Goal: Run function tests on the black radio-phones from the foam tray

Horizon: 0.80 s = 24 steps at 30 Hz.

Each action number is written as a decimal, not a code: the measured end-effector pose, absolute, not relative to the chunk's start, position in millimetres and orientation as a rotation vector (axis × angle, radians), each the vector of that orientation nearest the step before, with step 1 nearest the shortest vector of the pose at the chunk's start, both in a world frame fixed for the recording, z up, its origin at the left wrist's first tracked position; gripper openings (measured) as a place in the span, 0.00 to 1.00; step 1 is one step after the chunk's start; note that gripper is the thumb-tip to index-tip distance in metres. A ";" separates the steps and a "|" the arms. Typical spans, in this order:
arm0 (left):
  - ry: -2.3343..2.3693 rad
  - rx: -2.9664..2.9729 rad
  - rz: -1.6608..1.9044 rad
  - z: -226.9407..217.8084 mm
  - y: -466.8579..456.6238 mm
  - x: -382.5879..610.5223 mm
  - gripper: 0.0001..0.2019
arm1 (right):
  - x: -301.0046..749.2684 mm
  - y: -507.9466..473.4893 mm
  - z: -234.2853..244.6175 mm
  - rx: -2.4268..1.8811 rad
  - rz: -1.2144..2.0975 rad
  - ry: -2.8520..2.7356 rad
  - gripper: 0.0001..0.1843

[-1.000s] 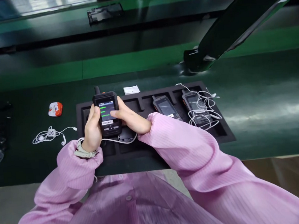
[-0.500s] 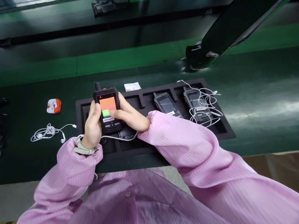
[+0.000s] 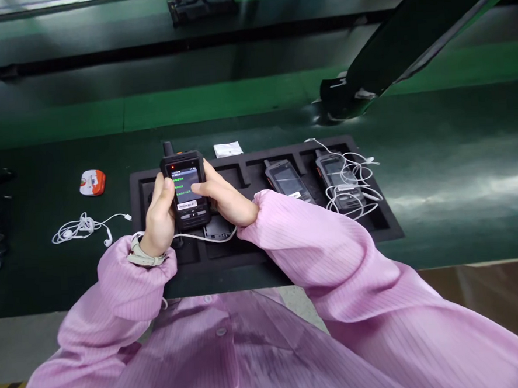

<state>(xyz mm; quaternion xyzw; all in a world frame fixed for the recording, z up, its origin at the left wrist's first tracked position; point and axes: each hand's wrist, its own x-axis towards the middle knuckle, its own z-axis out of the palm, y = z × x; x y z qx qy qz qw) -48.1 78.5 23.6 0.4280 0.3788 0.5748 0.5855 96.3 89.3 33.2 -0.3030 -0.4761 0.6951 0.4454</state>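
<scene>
Between my two hands is a black handheld radio (image 3: pixel 187 216) with a stubby antenna, held upright over a black foam tray (image 3: pixel 263 254). Its dark screen shows lines of green text, and a small red light glows above them. My left hand (image 3: pixel 159 223) is wrapped round its left side. Gripping the right edge is my right hand (image 3: pixel 226 199), its thumb over the right part of the screen. A white cable (image 3: pixel 215 240) runs below the radio between my wrists. Two more radios, one in the middle (image 3: pixel 289 180) and one at the right (image 3: pixel 339 180), lie in the tray.
White earphones (image 3: pixel 85 227) lie coiled on the green bench left of the tray, below an orange and white box (image 3: pixel 93 183). Tangled white earphones (image 3: pixel 361 185) cover the right radio. Behind the tray sits a white paper stack (image 3: pixel 228 149). A dark post (image 3: pixel 377 52) slants up at the back right.
The held radio's screen has gone from an orange display with a green block to a dark page with green text. My hands keep nearly the same hold.
</scene>
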 end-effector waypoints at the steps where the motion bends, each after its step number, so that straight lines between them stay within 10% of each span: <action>1: 0.886 1.002 1.336 23.5 78.6 -48.1 0.17 | 95.7 89.8 33.3 -0.772 1.712 -1.185 0.30; 24: 0.901 1.004 1.318 26.9 77.0 -47.2 0.18 | 95.7 87.6 32.7 -0.746 1.734 -1.177 0.28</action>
